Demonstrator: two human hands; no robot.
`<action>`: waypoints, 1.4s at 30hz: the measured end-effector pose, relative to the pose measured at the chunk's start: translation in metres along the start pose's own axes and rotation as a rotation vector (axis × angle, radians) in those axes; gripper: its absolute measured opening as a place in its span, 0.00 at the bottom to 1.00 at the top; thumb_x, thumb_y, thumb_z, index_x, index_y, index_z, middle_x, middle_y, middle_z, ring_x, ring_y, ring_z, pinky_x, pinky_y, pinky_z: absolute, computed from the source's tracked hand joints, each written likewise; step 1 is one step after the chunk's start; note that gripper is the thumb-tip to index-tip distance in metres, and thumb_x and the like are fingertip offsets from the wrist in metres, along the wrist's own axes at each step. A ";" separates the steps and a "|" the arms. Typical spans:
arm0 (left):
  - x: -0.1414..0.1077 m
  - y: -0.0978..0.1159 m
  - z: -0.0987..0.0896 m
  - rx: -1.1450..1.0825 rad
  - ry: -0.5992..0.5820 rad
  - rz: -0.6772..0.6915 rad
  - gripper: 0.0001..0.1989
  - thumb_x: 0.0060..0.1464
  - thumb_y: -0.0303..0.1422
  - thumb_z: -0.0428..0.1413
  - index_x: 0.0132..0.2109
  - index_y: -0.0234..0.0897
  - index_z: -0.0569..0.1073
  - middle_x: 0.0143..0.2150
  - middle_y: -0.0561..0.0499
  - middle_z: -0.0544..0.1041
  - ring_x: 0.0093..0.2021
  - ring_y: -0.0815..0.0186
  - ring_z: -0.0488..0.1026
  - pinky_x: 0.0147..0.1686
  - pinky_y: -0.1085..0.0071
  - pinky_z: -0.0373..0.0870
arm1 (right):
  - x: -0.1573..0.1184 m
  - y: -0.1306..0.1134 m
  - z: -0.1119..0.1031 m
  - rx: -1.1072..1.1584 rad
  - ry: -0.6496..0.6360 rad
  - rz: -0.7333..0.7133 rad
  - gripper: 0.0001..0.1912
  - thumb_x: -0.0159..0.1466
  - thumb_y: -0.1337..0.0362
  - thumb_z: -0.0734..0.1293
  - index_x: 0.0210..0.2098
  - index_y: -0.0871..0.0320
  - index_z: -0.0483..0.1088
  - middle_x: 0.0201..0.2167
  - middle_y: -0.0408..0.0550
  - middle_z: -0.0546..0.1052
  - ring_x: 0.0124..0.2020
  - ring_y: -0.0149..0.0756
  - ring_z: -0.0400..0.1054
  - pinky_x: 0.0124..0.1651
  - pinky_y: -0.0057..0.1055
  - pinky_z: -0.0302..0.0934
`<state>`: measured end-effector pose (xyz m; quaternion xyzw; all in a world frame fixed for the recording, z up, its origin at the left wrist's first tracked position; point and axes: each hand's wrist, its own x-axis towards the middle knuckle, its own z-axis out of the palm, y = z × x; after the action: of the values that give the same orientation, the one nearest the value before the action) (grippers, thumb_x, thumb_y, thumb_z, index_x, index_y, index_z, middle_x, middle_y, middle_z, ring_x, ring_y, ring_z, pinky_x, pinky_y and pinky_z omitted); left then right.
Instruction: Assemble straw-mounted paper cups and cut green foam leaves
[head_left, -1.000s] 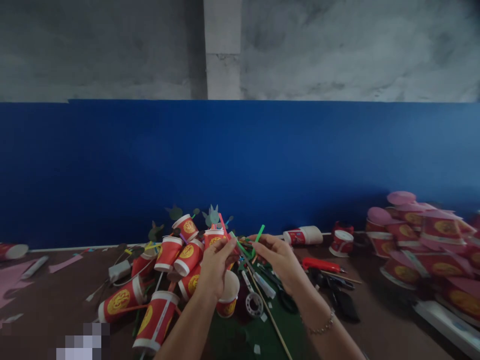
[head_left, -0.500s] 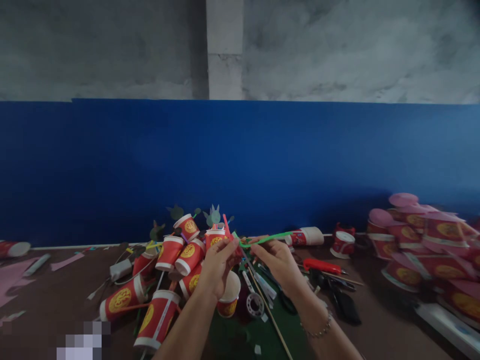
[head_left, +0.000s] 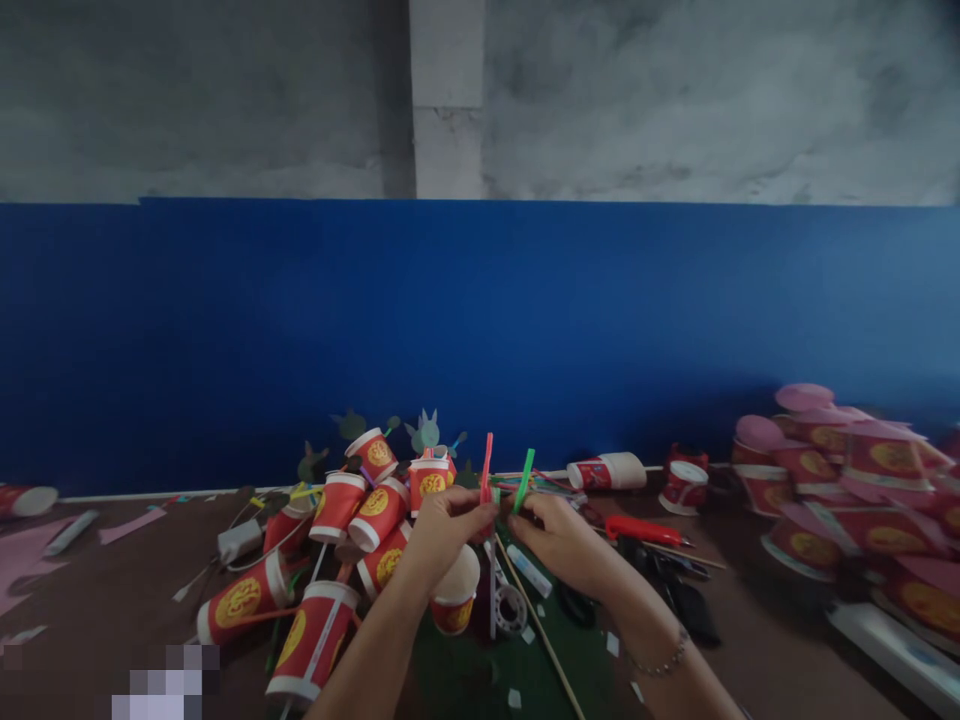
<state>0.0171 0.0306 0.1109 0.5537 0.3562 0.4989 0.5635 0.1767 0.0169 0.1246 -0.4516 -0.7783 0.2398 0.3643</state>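
My left hand (head_left: 448, 530) pinches an upright red drinking straw (head_left: 488, 460) between thumb and fingers. A thin pale strip (head_left: 493, 600) hangs straight down below those fingertips. Just to the right, my right hand (head_left: 559, 535) is closed on a green drinking straw (head_left: 524, 482), which tilts slightly to the right. The two straws stand close together but apart at their tops. Beneath my left wrist is a red and white paper cup (head_left: 454, 590). A roll of tape (head_left: 511, 610) lies below, between the hands.
Several red paper cups (head_left: 313, 640) with straws are heaped on the left. More cups with pink paper (head_left: 885, 460) are piled at the right. A red-handled tool (head_left: 645, 530), scissors (head_left: 576, 603), a wooden stick (head_left: 551, 650) and a white charger (head_left: 240, 540) lie on the brown table (head_left: 120, 590).
The green straw has swung from lying sideways to nearly upright in my right hand. The red straw has moved right and straightened with my left hand.
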 end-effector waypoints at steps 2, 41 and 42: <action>0.000 -0.002 0.002 0.079 -0.001 0.072 0.10 0.41 0.37 0.61 0.30 0.33 0.78 0.25 0.52 0.70 0.26 0.70 0.65 0.25 0.74 0.60 | 0.001 0.001 0.003 -0.051 0.023 0.019 0.11 0.57 0.70 0.58 0.18 0.59 0.62 0.18 0.40 0.65 0.22 0.29 0.55 0.24 0.26 0.48; -0.007 0.008 0.006 0.342 0.091 0.344 0.07 0.47 0.33 0.57 0.27 0.35 0.78 0.28 0.48 0.76 0.33 0.63 0.70 0.36 0.70 0.64 | 0.001 0.000 -0.010 0.342 0.017 0.094 0.09 0.54 0.64 0.66 0.34 0.60 0.76 0.30 0.48 0.78 0.35 0.39 0.70 0.40 0.34 0.64; -0.008 0.009 0.007 0.357 0.074 0.359 0.07 0.47 0.32 0.57 0.26 0.35 0.77 0.28 0.48 0.75 0.32 0.64 0.69 0.35 0.70 0.63 | 0.000 0.001 -0.011 0.337 -0.015 0.078 0.09 0.54 0.65 0.66 0.33 0.60 0.76 0.30 0.48 0.78 0.35 0.39 0.70 0.41 0.33 0.64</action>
<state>0.0201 0.0202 0.1191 0.6803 0.3550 0.5400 0.3458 0.1858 0.0182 0.1311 -0.4122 -0.7117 0.3840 0.4197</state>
